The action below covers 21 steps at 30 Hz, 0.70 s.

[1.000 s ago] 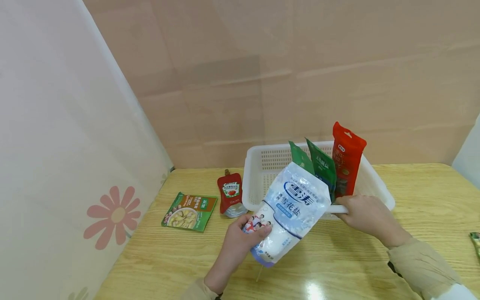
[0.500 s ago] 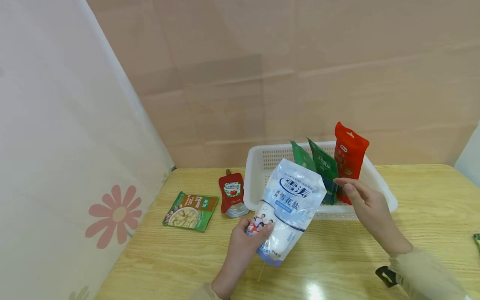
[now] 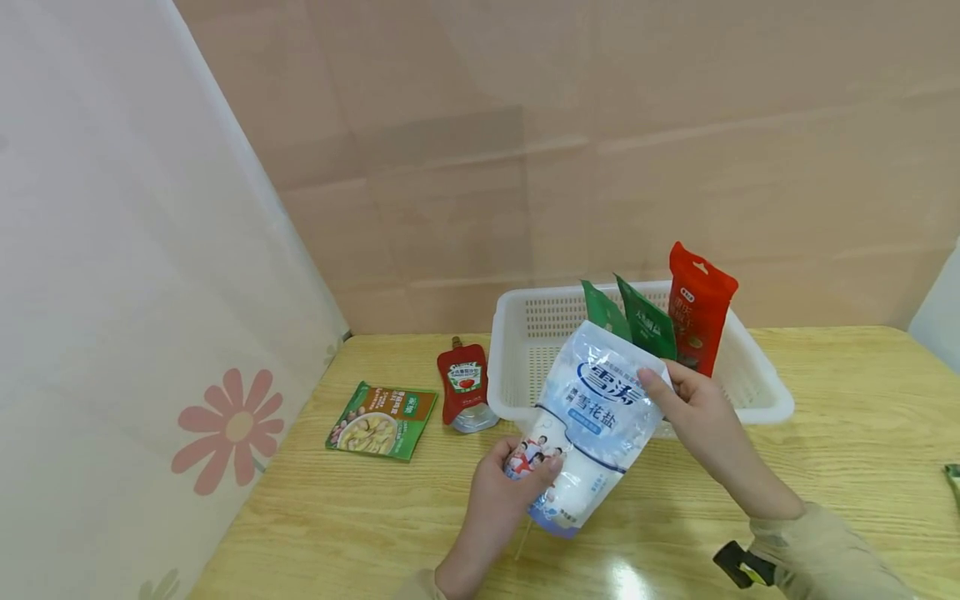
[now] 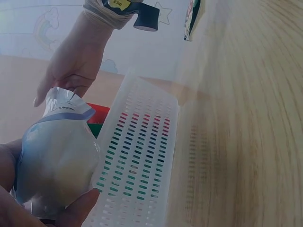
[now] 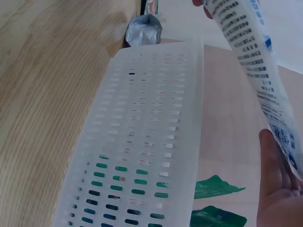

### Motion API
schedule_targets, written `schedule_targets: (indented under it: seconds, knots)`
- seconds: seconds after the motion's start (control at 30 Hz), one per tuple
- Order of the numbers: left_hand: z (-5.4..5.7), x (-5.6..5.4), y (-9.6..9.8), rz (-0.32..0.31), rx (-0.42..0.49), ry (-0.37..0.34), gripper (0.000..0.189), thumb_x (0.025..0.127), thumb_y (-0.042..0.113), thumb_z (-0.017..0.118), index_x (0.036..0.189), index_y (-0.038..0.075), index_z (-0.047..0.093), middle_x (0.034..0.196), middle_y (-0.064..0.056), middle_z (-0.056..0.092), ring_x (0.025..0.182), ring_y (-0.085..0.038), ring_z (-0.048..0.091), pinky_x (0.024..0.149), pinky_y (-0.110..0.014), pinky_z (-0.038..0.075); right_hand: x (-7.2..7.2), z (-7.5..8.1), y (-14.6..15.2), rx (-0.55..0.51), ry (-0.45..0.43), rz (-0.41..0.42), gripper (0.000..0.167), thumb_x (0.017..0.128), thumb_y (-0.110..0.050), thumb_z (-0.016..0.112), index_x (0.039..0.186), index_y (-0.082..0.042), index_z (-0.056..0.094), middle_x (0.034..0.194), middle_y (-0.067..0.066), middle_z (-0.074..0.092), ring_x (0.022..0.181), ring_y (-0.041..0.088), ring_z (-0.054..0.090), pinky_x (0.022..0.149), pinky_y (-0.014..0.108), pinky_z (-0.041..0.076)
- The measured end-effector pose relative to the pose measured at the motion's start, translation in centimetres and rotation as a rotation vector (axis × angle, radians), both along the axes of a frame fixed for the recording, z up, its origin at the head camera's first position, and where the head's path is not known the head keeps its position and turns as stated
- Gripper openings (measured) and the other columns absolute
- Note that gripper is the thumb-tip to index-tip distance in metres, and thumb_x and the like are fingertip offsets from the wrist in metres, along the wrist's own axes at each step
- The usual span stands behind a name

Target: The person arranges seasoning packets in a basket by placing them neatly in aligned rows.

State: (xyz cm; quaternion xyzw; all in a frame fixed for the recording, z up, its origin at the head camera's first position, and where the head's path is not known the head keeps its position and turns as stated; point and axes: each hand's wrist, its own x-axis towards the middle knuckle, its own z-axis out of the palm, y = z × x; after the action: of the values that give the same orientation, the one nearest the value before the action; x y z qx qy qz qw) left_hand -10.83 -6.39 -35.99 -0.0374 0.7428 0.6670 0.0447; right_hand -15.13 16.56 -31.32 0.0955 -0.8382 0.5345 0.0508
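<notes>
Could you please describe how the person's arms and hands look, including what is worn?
The left hand and right hand are bare. The left sleeve and right sleeve are beige, the latter with a black strap bearing a yellow label.

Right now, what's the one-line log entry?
left hand: grips blue-white plastic pouch | right hand: at pouch's top corner | white plastic basket: behind pouch

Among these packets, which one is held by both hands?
The white-and-blue pouch: the left hand grips its lower part, the right hand its top. The other packets are in the basket or on the table.
</notes>
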Motion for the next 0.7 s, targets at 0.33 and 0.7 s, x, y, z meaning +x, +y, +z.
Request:
schedule_targets:
  seconds: [0.33, 0.7]
  knots:
    - [0.0, 0.2, 0.0, 0.005, 0.010, 0.003, 0.039, 0.081, 0.024, 0.075, 0.109, 0.001, 0.058, 0.091, -0.007, 0.063, 0.076, -0.011, 0.058, 0.065, -0.022, 0.051, 0.0, -0.3, 0.5, -0.099, 0.028, 0.092, 0.056, 0.106, -0.034, 0.024, 0.129, 0.011, 0.048, 0.095, -0.027, 0.061, 0.084, -0.001, 0.065, 0.073, 0.018, 0.055]
    - [-0.5, -0.2, -0.2, -0.057, 0.103, -0.028, 0.038, 0.083, 0.022, 0.074, 0.111, 0.002, 0.057, 0.097, -0.005, 0.064, 0.079, -0.010, 0.059, 0.068, -0.023, 0.052, -0.1, -0.1, 1.2, -0.269, -0.108, 0.191, 0.050, 0.105, -0.036, 0.026, 0.125, 0.001, 0.052, 0.097, -0.019, 0.069, 0.085, 0.006, 0.069, 0.074, 0.022, 0.056]
